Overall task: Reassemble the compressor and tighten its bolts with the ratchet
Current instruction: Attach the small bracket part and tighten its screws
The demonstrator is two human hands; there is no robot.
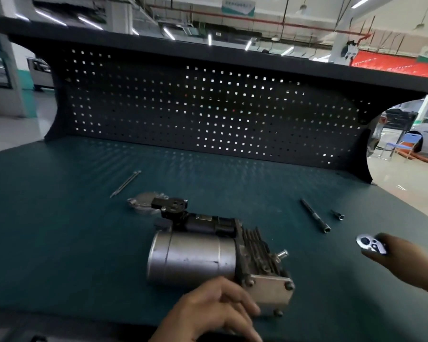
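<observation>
**Compressor reassembly: stock on the counter, ratchet in hand**

1. Counter, green mat, carrying all the items below; dark pegboard stands at its back, nothing hung on it.
2. Compressor, lying on its side at centre front. Its round motor can points left and its finned head and square plate point right, with a black connector block behind.
3. Left hand, fingers relaxed and fairly straight. It rests against the near edge of the square plate and closes on nothing.
4. Right hand, well right of the compressor, its grip closed on the ratchet's handle.
5. End cover, loose, flat on the counter just behind the can.
6. Extension bar, right of centre.
7. Long bolts, a pair, far left, apart from the cover.
8. Ratchet, head showing; the drive appears bare.
9. Socket, just beside the extension bar.

Handling note (judgement): seat the cover squarely and start the long bolts by hand. Fit extension and socket, then steady the body with the left hand and tighten the bolts alternately.
</observation>
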